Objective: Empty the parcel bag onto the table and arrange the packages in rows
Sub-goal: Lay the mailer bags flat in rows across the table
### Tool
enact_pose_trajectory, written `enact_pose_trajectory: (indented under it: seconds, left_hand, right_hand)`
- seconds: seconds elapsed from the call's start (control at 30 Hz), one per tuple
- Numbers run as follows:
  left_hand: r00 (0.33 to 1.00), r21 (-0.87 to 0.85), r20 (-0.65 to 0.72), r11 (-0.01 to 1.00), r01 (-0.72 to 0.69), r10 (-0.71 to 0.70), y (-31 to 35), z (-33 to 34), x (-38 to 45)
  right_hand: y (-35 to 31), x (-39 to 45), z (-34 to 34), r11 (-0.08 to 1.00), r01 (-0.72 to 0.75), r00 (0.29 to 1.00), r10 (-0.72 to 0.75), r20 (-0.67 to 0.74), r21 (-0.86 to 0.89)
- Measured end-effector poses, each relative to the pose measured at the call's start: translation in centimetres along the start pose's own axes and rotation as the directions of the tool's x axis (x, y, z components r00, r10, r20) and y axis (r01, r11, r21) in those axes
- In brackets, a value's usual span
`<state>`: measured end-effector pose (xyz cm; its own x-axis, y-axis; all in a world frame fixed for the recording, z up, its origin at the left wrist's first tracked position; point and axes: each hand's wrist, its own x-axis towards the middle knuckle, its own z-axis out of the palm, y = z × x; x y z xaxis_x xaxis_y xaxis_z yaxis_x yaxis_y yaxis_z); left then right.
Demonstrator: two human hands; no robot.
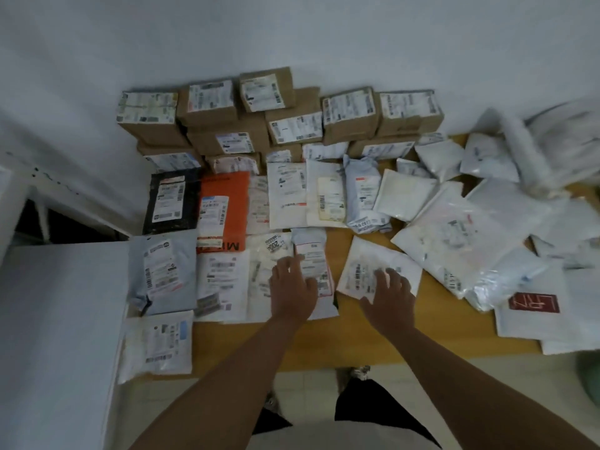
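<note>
Nearest, both arms reach over the wooden bench [328, 339]. The left hand [292, 292] lies flat with fingers spread on a pale mailer [313, 254] in the front row. The right hand [388, 295] presses spread fingers on a white tilted mailer [367, 267] just beside it. Beyond lie rows of packets, an orange mailer [219, 206] and a black one [170, 199]. Loose white bags [470, 235] are heaped at right. Cardboard boxes [279, 118] are stacked against the wall.

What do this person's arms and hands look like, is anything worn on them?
Both forearms are bare, with no sleeves in view. The left hand and right hand wear no gloves; no watch, ring or bracelet shows, though the picture is somewhat blurred.
</note>
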<state>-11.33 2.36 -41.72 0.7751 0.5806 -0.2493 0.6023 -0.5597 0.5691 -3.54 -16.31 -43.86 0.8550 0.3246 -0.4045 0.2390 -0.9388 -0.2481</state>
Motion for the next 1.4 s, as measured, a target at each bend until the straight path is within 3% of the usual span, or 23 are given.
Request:
enact_pose_trajectory:
  seconds: [0.07, 0.2, 0.3, 0.4, 0.47, 0.57, 0.67, 0.87, 0.93, 1.0, 1.07, 1.13, 1.2, 1.27, 1.33, 1.4]
  left_hand:
    - [0.994, 0.019, 0.111, 1.000, -0.026, 0.023, 3.0, 2.9, 0.1]
    - [0.956, 0.144, 0.294, 0.988, -0.053, 0.008, 8.0, 7.8, 0.3]
    - [0.982, 0.243, 0.127, 0.964, 0.110, -0.144, 9.8, 8.7, 0.5]
    - [0.944, 0.228, -0.017, 0.918, 0.325, -0.330, 9.4, 7.5, 1.4]
    - [0.930, 0.218, -0.057, 0.905, 0.366, -0.363, 8.1, 6.4, 2.0]
    - [0.935, 0.250, -0.059, 0.901, 0.354, -0.351, 5.9, 4.6, 2.4]
    - [0.965, 0.283, -0.014, 0.925, 0.254, -0.261, 4.9, 3.8, 2.6]
    - [0.988, 0.300, 0.043, 0.945, 0.127, -0.146, 4.0, 3.4, 3.0]
    - [0.984, 0.336, 0.084, 0.934, 0.123, -0.160, 3.6, 3.6, 3.2]
    - [0.979, 0.356, 0.110, 0.927, 0.120, -0.169, 3.2, 3.7, 3.4]
    - [0.975, 0.366, 0.138, 0.924, 0.114, -0.175, 3.0, 3.6, 3.7]
    - [0.970, 0.364, 0.172, 0.926, 0.101, -0.173, 2.8, 3.5, 4.2]
    - [0.963, 0.336, 0.202, 0.936, 0.102, -0.178, 2.7, 3.4, 4.6]
    - [0.957, 0.310, 0.223, 0.944, 0.111, -0.186, 2.5, 3.3, 4.9]
    - [0.960, 0.313, 0.222, 0.945, 0.099, -0.174, 2.3, 3.3, 5.0]
    - [0.972, 0.337, 0.192, 0.939, 0.063, -0.134, 2.2, 3.1, 5.1]
  right_hand:
    - [4.1, 1.5, 0.1, 0.995, 0.051, 0.990, -0.040, 0.137, -0.084]
    - [8.6, 3.6, 0.2, 0.961, 0.212, 0.956, -0.166, 0.244, -0.177]
    - [9.2, 4.3, -0.4, 0.935, 0.307, 0.926, -0.252, 0.281, -0.174]
    - [8.4, 4.8, -1.7, 0.886, 0.415, 0.885, -0.339, 0.319, -0.208]
    - [7.4, 5.1, -1.8, 0.842, 0.482, 0.860, -0.403, 0.313, -0.240]
    - [6.2, 5.7, -1.8, 0.790, 0.534, 0.837, -0.443, 0.321, -0.301]
    - [5.5, 6.3, -2.6, 0.781, 0.540, 0.835, -0.452, 0.312, -0.313]
    - [6.0, 7.3, -3.9, 0.626, 0.690, 0.722, -0.559, 0.408, -0.363]
    - [6.0, 7.0, -4.0, 0.726, 0.611, 0.777, -0.472, 0.417, -0.318]
    - [4.7, 5.9, -3.5, 0.843, 0.452, 0.885, -0.383, 0.264, -0.291]
    - [3.4, 5.0, -2.1, 0.936, 0.256, 0.957, -0.211, 0.200, -0.240]
    - [2.2, 4.3, -0.4, 0.971, 0.125, 0.981, -0.091, 0.170, -0.202]
    - [1.5, 4.4, 0.5, 0.965, 0.148, 0.982, -0.118, 0.148, -0.217]
    - [1.8, 5.1, 1.3, 0.933, 0.277, 0.959, -0.252, 0.131, -0.230]
    - [2.0, 5.9, 1.1, 0.885, 0.413, 0.904, -0.371, 0.211, -0.214]
    - [2.2, 6.7, 0.8, 0.854, 0.461, 0.875, -0.395, 0.279, -0.239]
